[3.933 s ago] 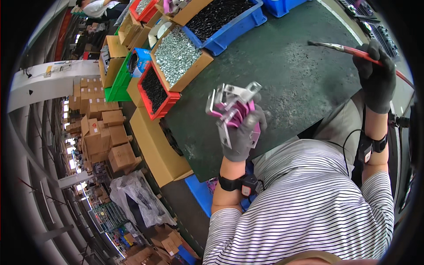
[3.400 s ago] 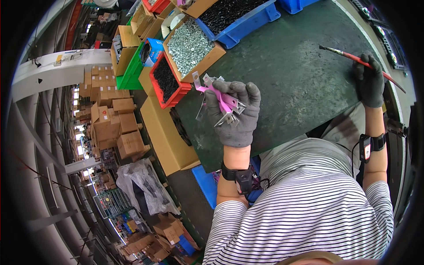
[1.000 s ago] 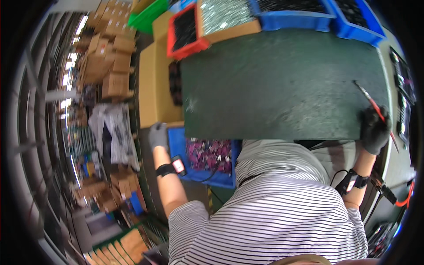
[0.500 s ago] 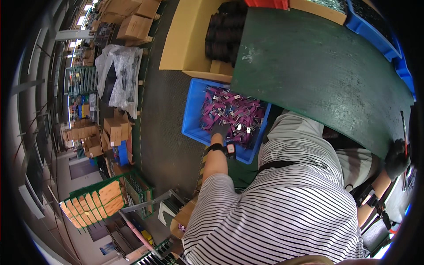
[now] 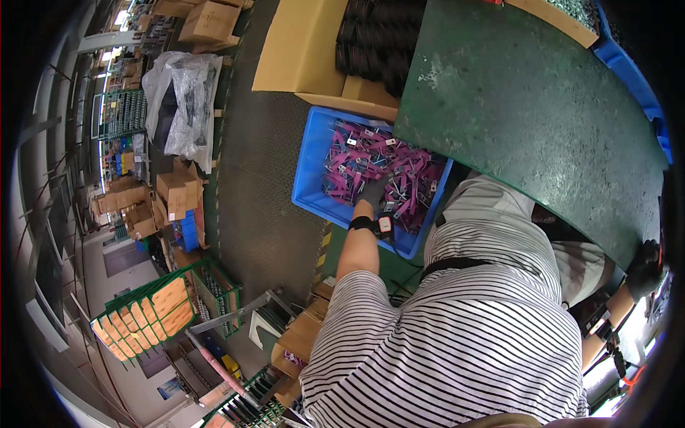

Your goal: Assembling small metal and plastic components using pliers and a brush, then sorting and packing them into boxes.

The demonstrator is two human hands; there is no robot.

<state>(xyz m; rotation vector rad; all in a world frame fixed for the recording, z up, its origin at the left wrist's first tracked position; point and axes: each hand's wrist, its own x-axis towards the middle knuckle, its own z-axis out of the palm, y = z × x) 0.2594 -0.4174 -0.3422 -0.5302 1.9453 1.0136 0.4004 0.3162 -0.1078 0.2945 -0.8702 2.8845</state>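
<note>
Bin (image 5: 308,153), beside the table's near left corner — brackets (image 5: 349,171) heaped in it, left hand (image 5: 372,192) among them; carton (image 5: 285,50) just beyond the bin, left of the table (image 5: 528,107), stacked parts (image 5: 378,36) inside. Box (image 5: 553,21) and tray (image 5: 628,71) along the table's far side; right hand (image 5: 644,271) by its near right corner, brush (image 5: 661,251) in it. Farther left, across the floor (image 5: 264,164) — wrapped load (image 5: 182,107).

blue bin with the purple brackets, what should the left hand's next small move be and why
Probably to close gently around a few brackets: the left hand is already down among the purple brackets in the blue bin, and they lie heaped across one another, so a hasty grab might snag others. Whether it already grips any can't be told.
</note>
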